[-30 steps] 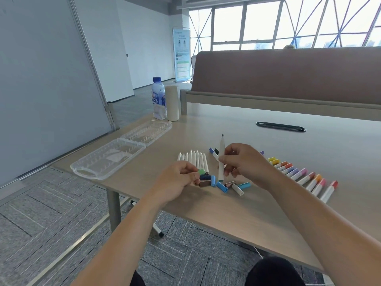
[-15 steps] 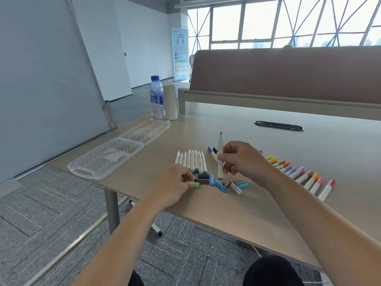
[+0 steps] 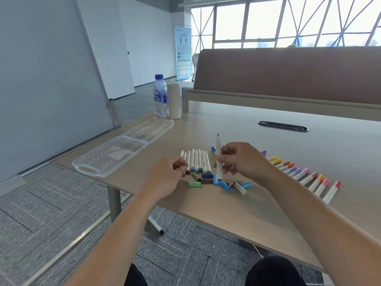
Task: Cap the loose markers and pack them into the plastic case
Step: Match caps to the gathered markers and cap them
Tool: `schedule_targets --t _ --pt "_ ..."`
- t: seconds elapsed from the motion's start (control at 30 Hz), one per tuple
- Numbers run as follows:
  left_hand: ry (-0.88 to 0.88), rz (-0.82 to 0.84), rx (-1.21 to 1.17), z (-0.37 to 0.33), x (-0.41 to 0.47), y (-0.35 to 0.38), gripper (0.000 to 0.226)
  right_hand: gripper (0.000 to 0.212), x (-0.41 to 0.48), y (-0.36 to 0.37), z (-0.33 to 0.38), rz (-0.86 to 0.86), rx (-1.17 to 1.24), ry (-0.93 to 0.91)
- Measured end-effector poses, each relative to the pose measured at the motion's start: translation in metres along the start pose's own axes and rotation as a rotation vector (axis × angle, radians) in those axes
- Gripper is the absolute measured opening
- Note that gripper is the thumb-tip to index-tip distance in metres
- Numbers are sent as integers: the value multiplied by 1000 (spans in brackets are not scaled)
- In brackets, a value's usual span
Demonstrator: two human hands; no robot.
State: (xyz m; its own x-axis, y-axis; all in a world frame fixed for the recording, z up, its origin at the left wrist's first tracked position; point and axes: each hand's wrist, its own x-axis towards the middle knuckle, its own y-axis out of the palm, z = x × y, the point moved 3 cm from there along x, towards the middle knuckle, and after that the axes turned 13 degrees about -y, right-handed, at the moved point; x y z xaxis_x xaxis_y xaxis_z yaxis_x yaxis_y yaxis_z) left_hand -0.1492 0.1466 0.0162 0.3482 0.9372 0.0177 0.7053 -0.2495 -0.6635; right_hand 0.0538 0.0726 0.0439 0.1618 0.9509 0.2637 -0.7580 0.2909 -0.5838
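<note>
Nearest, the left hand (image 3: 168, 178) hovered low over the surface (image 3: 226, 213), its fingers curled narrow at the butt ends of a row of uncapped markers (image 3: 196, 159); whether it pinched anything could not be told. Just at its four o'clock lay the loose caps (image 3: 218, 182), green, brown, blue and white, scattered and touching one another. At three o'clock from the left hand, the right hand (image 3: 242, 162) gripped one uncapped marker (image 3: 219, 155) upright, tip up. Beyond that wrist, toward three o'clock, capped markers (image 3: 299, 172) lay side by side. At ten o'clock the plastic case (image 3: 123, 147) lay open near the surface's edge. Farthest, at twelve o'clock, stood a water bottle (image 3: 160, 96) touching a white cylinder (image 3: 174, 101).
</note>
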Motion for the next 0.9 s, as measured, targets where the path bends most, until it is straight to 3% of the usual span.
schedule_targets --t 0.27,0.53,0.9 --pt "16 15 0 0 -1 2 14 6 0 2 2 10 25 -3" --pt "37 62 -72 -5 0 11 13 10 -2 -16 0 -175 136 35" --pt "74 91 -138 -23 -2 30 12 15 -8 -42 -9 -278 17 26"
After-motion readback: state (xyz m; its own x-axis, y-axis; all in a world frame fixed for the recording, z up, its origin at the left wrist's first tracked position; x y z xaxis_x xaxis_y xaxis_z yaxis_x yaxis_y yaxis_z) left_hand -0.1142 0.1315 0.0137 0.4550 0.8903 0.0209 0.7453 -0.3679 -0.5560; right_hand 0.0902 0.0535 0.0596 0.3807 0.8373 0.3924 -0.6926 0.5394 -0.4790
